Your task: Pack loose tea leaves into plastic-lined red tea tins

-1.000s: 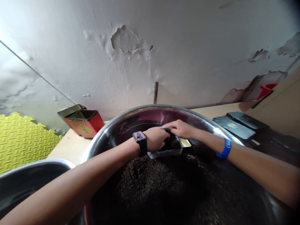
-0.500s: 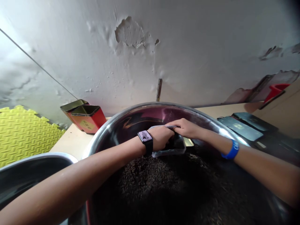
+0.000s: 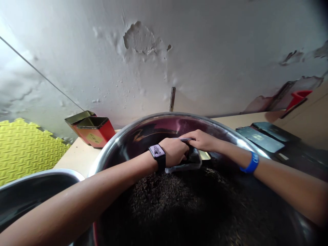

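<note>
Over a wide metal basin point(image 3: 123, 135) full of dark, dry leaf bits that look like loose tea point(image 3: 166, 198), both hands meet at a clear plastic bag point(image 3: 183, 167). My left hand point(image 3: 174, 150), wearing a watch point(image 3: 157, 152), has its fingers curled into the bag's mouth. Across from it, my right hand point(image 3: 202, 139), with a blue wristband point(image 3: 251, 162) on that arm, pinches the far edge of the bag. A gold-coloured metal edge point(image 3: 205, 155) shows just right of the bag. The inside of the bag is dark, and what lies under it is hidden.
Two open red tins point(image 3: 96, 133) stand left of the basin. Another metal basin point(image 3: 64, 172) sits at the lower left, near a yellow foam mat point(image 3: 28, 147). At the right are dark flat boxes point(image 3: 266, 138) and a red object point(image 3: 298, 99). A peeling wall point(image 3: 205, 61) rises behind.
The view has shifted slightly. Both hands keep nearly the same place and hold on the bag, whose near edge looks a little changed in shape.
</note>
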The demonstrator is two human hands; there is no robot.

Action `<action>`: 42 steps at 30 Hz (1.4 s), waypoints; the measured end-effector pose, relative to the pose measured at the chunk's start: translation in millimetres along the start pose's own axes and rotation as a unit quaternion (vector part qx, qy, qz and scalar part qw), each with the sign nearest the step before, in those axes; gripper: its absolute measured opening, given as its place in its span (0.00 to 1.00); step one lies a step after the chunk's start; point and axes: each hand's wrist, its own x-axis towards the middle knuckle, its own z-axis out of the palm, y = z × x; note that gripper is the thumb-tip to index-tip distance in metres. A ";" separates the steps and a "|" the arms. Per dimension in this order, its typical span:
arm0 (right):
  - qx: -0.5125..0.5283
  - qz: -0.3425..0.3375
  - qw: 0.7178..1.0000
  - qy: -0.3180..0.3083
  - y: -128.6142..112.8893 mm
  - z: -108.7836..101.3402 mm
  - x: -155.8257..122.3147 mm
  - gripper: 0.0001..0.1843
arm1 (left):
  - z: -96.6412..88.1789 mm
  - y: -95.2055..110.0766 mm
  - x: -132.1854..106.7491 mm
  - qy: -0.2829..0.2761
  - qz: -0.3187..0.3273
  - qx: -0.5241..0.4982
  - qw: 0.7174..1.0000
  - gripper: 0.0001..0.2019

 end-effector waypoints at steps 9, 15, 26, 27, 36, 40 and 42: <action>-0.004 0.002 1.000 -0.001 -2.4 -1.0 0.0 0.22 | 0.8 1.8 0.9 0.014 0.003 0.014 1.000 0.10; -0.002 0.000 1.000 -0.003 -1.5 -0.7 -0.2 0.22 | 1.8 2.8 0.9 0.022 -0.004 0.024 0.999 0.14; -0.003 0.009 1.000 -0.004 -8.1 -2.9 0.5 0.20 | -3.9 4.1 -0.5 0.001 -0.006 0.017 1.000 0.14; -0.003 0.009 1.000 -0.004 -8.4 -2.8 0.6 0.20 | -4.4 3.8 -0.7 -0.001 -0.004 0.011 1.000 0.14; -0.027 0.002 1.000 -0.001 -1.0 -1.3 1.1 0.23 | 1.4 -4.6 3.0 0.024 0.023 -0.050 0.998 0.08; -0.023 0.005 1.000 -0.007 -0.4 -1.5 1.7 0.23 | -3.4 -3.9 2.6 0.043 0.029 -0.052 0.997 0.11; -0.021 0.008 1.000 -0.012 -0.1 -1.7 2.1 0.24 | -6.7 -2.4 1.9 0.046 0.029 -0.049 0.997 0.13</action>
